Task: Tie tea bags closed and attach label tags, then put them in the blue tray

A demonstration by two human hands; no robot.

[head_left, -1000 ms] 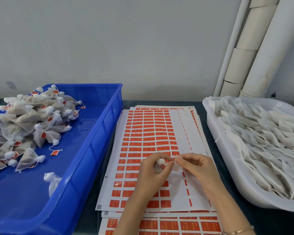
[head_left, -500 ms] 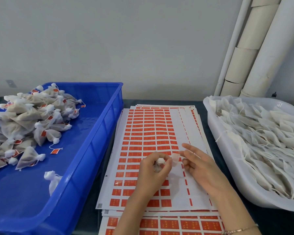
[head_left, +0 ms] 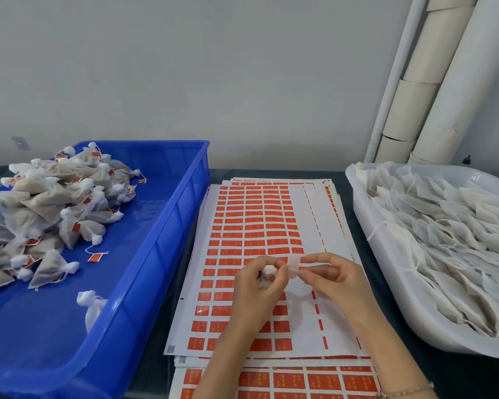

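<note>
My left hand (head_left: 260, 286) grips a small white tea bag (head_left: 268, 270) above the stack of orange label sheets (head_left: 251, 226). My right hand (head_left: 332, 277) pinches a pale label tag (head_left: 293, 266) right beside the bag, its fingers curled. The two hands almost touch over the lower middle of the top sheet. The blue tray (head_left: 156, 249) on the left holds a pile of tied, tagged tea bags (head_left: 49, 203), with one loose white bag (head_left: 91, 305) near its front wall.
A white tub (head_left: 386, 277) on the right is full of flat untied tea bags (head_left: 450, 226). More label sheets (head_left: 285, 381) lie below the top stack. White pipes (head_left: 432, 82) stand against the wall at the back right.
My right hand, which had opened flat on the sheet half a second ago, has lifted and now pinches the label tag beside the bag. My left hand has kept hold of the bag.
</note>
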